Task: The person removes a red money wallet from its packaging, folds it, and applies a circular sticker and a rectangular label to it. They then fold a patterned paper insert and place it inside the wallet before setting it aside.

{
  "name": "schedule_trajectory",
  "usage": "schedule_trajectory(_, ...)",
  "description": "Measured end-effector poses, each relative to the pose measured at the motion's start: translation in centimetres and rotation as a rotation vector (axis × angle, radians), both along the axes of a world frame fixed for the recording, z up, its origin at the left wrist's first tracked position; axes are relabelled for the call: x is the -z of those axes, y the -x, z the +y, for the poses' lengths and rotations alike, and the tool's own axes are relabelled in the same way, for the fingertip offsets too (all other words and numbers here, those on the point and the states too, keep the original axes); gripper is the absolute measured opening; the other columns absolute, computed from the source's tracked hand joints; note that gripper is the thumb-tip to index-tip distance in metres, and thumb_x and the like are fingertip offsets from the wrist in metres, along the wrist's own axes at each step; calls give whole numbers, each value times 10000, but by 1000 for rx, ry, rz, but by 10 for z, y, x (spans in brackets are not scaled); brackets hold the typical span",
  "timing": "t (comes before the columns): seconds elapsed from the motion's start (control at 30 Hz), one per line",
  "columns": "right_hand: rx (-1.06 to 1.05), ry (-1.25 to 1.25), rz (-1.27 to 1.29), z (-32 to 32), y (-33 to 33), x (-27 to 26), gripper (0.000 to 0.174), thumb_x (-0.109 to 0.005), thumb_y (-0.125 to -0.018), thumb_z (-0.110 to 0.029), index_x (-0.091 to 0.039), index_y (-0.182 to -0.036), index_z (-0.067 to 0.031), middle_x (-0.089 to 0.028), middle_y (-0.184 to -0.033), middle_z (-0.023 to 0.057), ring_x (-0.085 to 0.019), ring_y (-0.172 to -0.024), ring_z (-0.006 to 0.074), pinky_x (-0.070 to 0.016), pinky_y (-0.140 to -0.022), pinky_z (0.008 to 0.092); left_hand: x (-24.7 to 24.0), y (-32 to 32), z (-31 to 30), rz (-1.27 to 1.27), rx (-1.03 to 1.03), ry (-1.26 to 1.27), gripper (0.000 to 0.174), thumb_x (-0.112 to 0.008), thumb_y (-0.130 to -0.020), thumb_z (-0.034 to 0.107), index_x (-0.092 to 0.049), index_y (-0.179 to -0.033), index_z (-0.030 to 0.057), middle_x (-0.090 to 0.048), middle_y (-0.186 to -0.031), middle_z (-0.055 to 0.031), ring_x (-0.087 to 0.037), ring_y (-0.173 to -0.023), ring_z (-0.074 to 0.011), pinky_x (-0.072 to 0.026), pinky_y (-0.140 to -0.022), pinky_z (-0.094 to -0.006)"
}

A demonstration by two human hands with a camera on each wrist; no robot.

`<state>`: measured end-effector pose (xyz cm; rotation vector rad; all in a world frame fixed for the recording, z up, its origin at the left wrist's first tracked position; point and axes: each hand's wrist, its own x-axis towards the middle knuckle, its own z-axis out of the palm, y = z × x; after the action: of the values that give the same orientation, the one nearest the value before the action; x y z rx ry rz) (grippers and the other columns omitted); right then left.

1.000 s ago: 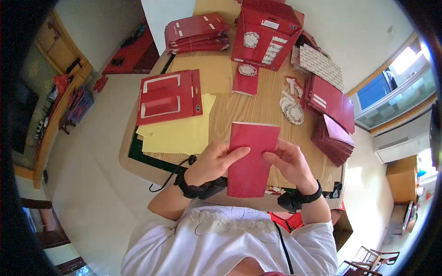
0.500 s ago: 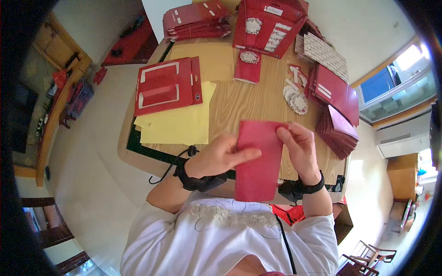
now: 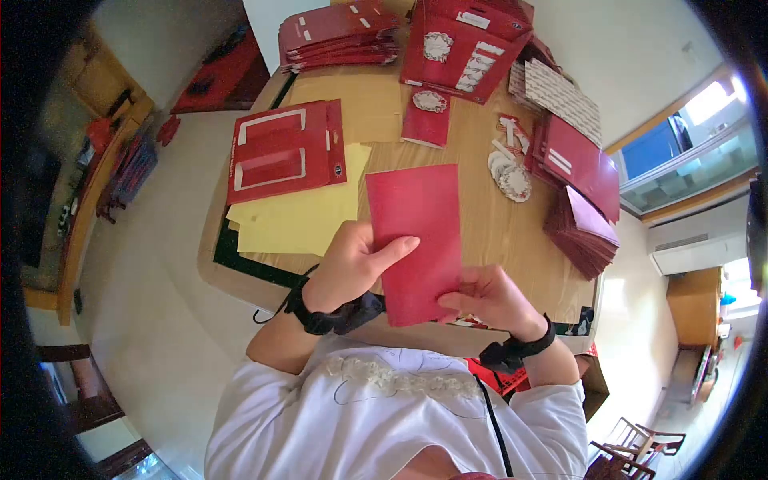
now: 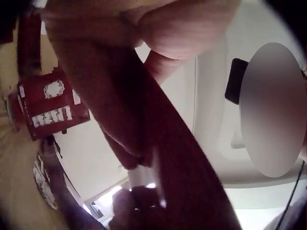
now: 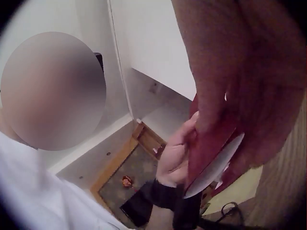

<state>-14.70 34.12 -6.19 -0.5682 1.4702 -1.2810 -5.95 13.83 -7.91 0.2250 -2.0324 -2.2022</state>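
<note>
Over the table's front edge, both hands hold a flat red paper sleeve (image 3: 420,204). My left hand (image 3: 350,268) grips its left edge, the thumb lying across the front and the fingers hidden behind. My right hand (image 3: 496,300) pinches the lower right edge between thumb and fingers. In the right wrist view, the near end of the sleeve (image 5: 206,160) gapes slightly and shows a white inside, with the left hand (image 5: 173,160) beyond it. The left wrist view has the sleeve (image 4: 177,158) dark and close up.
A small red packet with a white label (image 3: 425,128) lies before a large red box (image 3: 432,72). To the left, a red card piece (image 3: 284,152) covers yellow sheets (image 3: 296,228). At the right are folded dark red pieces (image 3: 580,232) and white cut-out labels (image 3: 512,182).
The right hand went up to the sleeve's top right corner, then down to its lower right edge. The sleeve has shifted left and away from the body; the left hand still grips it.
</note>
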Motion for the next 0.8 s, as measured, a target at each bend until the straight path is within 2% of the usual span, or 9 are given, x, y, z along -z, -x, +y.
schedule_trajectory(0.07,-48,-44,10,0,0,-8,260,-568,-878,-85,-572,-1106,42,-646,-914,63,-604,-807,99,-508,-703,249,-2,-5,-1,42,-22,49,195,-594,-859,121,-610,-976,-33,-654,-874,-33,-569,-762,-74,-460,-688,-233)
schedule_trajectory(0.17,9,122,44,9,34,-3,265,-557,-887,-106,-573,-1106,42,-652,-909,82,-613,-820,127,-508,-731,273,-11,-12,-8,-17,-93,-259,189,-581,-862,108,-604,-998,-22,-642,-912,-35,-579,-791,-79,-461,-712,-228)
schedule_trajectory(0.23,260,79,427,15,83,15,243,-544,-890,-102,-586,-1077,48,-658,-884,91,-614,-819,134,-500,-742,278,-18,-18,-14,-79,-60,-418,185,-574,-864,104,-598,-1004,-14,-637,-923,-37,-579,-803,-81,-463,-721,-232)
schedule_trajectory(0.3,386,-40,938,23,137,43,225,-588,-841,-79,-602,-1025,50,-661,-839,87,-606,-794,114,-483,-725,256,-16,-20,-9,-76,-45,-355,186,-576,-864,103,-596,-1006,-14,-635,-921,-33,-577,-802,-77,-461,-719,-231)
schedule_trajectory(0.33,438,-166,981,29,158,59,273,-632,-799,-93,-604,-1048,15,-662,-886,137,-625,-824,164,-486,-743,271,-14,-20,-6,-71,-39,-323,187,-576,-863,103,-595,-1008,-14,-634,-921,-31,-575,-801,-76,-460,-718,-230)
schedule_trajectory(0.43,384,-360,1353,33,178,91,284,-659,-742,-113,-616,-1002,-7,-626,-956,179,-612,-883,288,-487,-761,348,0,-19,4,-105,-13,-300,246,-577,-853,106,-561,-1067,-13,-621,-979,-48,-576,-864,-108,-455,-774,-259)
schedule_trajectory(0.6,273,-521,1534,31,161,95,268,-653,-715,-102,-608,-959,1,-599,-973,181,-564,-937,355,-461,-789,395,11,-15,11,-119,-12,-294,316,-567,-853,107,-504,-1138,-16,-594,-1052,-64,-560,-933,-132,-440,-832,-284)
schedule_trajectory(0.7,280,-486,1538,34,160,97,235,-644,-734,-164,-624,-945,-62,-596,-937,153,-569,-916,321,-463,-801,399,8,-12,11,-124,-11,-301,325,-572,-850,107,-495,-1141,-17,-590,-1053,-65,-554,-941,-130,-433,-845,-287)
schedule_trajectory(0.8,258,-485,1541,37,161,97,189,-600,-769,-173,-617,-919,-60,-597,-921,137,-568,-915,319,-470,-789,394,12,-7,8,-112,21,-257,441,-573,-837,81,-425,-1239,-21,-539,-1165,-101,-507,-1063,-157,-382,-932,-295)
